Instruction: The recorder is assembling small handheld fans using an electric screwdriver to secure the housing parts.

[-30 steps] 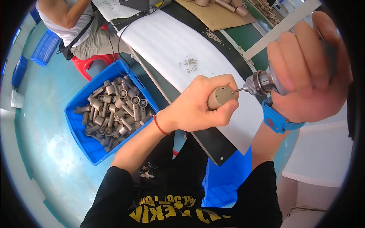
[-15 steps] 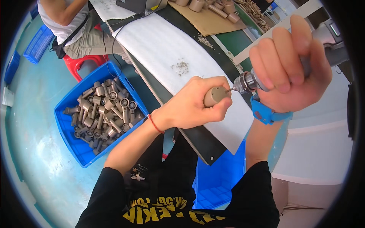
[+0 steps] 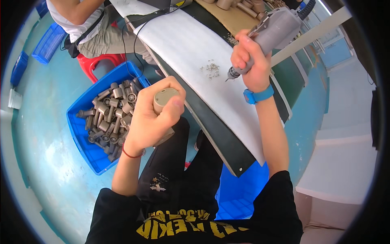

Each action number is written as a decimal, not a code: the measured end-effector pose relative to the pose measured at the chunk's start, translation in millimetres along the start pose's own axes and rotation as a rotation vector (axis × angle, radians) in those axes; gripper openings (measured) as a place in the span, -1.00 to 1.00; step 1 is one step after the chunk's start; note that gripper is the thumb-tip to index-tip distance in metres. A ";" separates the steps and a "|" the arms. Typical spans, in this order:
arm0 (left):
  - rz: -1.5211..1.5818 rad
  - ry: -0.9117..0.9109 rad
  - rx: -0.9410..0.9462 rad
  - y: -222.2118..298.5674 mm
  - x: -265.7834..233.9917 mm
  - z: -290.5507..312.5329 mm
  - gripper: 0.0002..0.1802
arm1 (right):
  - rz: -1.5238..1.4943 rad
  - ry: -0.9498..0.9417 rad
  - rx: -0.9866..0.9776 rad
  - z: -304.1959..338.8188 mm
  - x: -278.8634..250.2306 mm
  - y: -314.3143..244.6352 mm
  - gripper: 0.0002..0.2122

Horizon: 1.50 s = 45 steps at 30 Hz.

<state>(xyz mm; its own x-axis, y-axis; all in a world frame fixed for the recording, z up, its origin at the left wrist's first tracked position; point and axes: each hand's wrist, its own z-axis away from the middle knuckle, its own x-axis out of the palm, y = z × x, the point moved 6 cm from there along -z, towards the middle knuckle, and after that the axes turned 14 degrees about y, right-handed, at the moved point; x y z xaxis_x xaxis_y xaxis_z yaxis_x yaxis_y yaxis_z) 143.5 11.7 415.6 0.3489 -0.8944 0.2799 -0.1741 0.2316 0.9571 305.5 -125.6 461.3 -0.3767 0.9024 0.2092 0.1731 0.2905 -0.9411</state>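
Observation:
My left hand (image 3: 146,120) is wrapped round a taupe plastic housing (image 3: 165,97), held beside the table edge. Its rounded end with small holes faces up, and a bit of its lower part shows below the hand. My right hand (image 3: 255,65) grips a grey electric screwdriver (image 3: 279,30), tilted so its bit points down and left. The bit tip is just right of a small pile of loose screws (image 3: 210,70) on a white foam sheet (image 3: 178,42). Housing and bit are well apart.
A blue bin (image 3: 81,140) full of similar taupe parts stands left on the floor. Another blue bin (image 3: 235,193) sits under the table's near end. At the far left a person (image 3: 118,38) sits on a red stool (image 3: 91,67). A black cable (image 3: 136,40) crosses the far table edge. More taupe parts lie on cardboard (image 3: 215,14).
The screwdriver bit has left the housing. My left hand has drawn the housing left, away from the table; my right hand has taken the screwdriver left toward the screw pile. My view has shifted slightly.

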 end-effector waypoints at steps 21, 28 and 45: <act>-0.170 -0.118 0.012 5.6 68.3 -24.3 -0.79 | -0.366 -0.459 -0.152 28.4 24.6 -110.8 -0.81; -0.133 -0.162 0.037 12.0 67.6 -16.7 -0.85 | -0.596 -0.481 -0.032 41.1 31.7 -116.2 -0.79; -0.167 -0.063 0.139 12.5 59.7 -11.6 -0.87 | -0.373 -0.595 -0.105 38.8 35.9 -106.4 -0.78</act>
<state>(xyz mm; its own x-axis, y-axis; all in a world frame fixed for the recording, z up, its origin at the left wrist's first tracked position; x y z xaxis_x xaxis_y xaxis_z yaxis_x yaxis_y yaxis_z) 172.8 -34.4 445.1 0.3261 -0.9391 0.1088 -0.2451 0.0272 0.9691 238.2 -136.5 558.6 -0.8558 0.4188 0.3037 0.0117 0.6025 -0.7980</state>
